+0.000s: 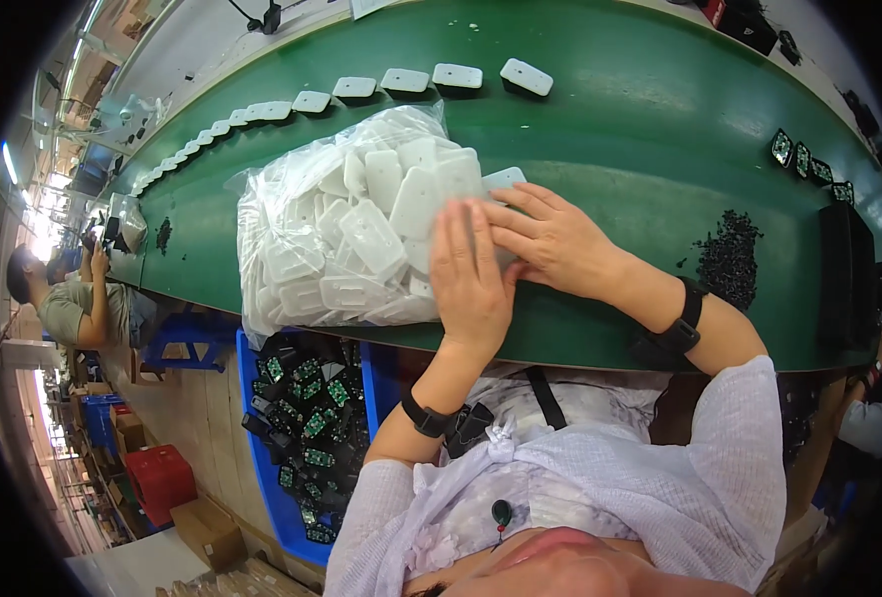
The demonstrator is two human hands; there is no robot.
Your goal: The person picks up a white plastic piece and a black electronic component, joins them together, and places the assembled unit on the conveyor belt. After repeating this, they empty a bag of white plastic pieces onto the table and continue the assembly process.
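A large clear plastic bag (262, 234) lies on the green table, filled with white plastic covers (369, 239) shaped like small rounded plates. My left hand (473, 279) rests against the bag's right side, its fingers stretched and slightly blurred, with nothing seen in them. Close beside it, my right hand (560, 244) reaches across toward the same side, fingers extended and overlapping the left fingertips. One loose white cover (506, 177) shows just beyond the right fingers; whether they touch it I cannot tell.
White-topped black cases (406, 80) form a curved row along the far side. Small black parts (730, 259) are piled at right, near several green circuit boards (781, 147). A blue bin (292, 517) of dark housings with boards stands below the table edge. Another person (73, 303) sits at far left.
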